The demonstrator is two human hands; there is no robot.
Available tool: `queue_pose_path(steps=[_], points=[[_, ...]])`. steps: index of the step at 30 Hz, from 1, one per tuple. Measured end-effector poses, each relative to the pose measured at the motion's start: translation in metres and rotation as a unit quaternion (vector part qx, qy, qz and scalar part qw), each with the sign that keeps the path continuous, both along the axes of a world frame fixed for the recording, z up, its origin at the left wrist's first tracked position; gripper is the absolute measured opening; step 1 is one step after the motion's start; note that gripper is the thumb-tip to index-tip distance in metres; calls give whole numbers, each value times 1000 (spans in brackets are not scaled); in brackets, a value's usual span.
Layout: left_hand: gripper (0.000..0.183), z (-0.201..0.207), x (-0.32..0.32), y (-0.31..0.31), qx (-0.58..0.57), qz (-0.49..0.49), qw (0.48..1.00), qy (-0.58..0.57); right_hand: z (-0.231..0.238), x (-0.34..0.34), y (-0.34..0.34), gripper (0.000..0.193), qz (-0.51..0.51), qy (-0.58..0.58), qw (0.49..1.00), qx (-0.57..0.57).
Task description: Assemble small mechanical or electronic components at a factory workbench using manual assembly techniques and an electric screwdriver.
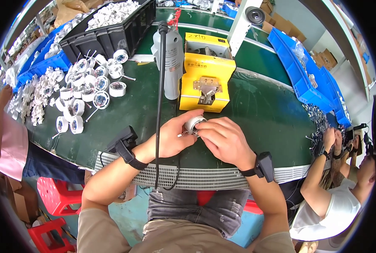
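Near the front of the green work table, my left hand [174, 135] is closed round a small white round housing [193, 121]. Its open side faces my right hand [229, 142], whose fingertips are bent into the opening. A short white wire pokes out beside my left fingers. What my right fingertips grip inside the housing, if anything, is hidden. Just beyond my hands stands a yellow screw feeder [208, 69] with a metal mechanism on its front. A grey electric screwdriver [171, 63] hangs upright beside it, and its black cable passes in front of my left wrist.
Similar white housings [87, 82] with wires are heaped at the left, near small white parts [36, 95]. A black crate [135, 31] stands behind them. Blue bins [302, 78] line the right, where a co-worker [329, 202] handles small parts. Another person sits at far left.
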State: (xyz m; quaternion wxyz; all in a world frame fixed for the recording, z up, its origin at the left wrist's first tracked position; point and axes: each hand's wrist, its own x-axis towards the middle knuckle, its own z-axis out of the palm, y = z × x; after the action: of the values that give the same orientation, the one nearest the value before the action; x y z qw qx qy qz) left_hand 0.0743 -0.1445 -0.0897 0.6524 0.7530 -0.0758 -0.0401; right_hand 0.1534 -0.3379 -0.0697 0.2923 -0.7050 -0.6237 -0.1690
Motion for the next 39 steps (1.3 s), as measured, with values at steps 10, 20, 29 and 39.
queue_pose_path(steps=[10, 20, 29, 39], points=[[64, -3, 3, -4, -28, 13, 999, 15, -7, 2, 0, 25, 6, 73, 997, 14], [65, 1, 1, -3, 34, 9, 999, -7, -6, 2, 1, 22, 12, 8, 999, 32], [64, -9, 3, -2, 38, 16, 999, -31, -4, -3, 1, 25, -9, 36, 999, 2], [62, 0, 0, -5, 72, 18, 996, -55, 0, -6, -1, 22, -34, -66, 997, -30]])
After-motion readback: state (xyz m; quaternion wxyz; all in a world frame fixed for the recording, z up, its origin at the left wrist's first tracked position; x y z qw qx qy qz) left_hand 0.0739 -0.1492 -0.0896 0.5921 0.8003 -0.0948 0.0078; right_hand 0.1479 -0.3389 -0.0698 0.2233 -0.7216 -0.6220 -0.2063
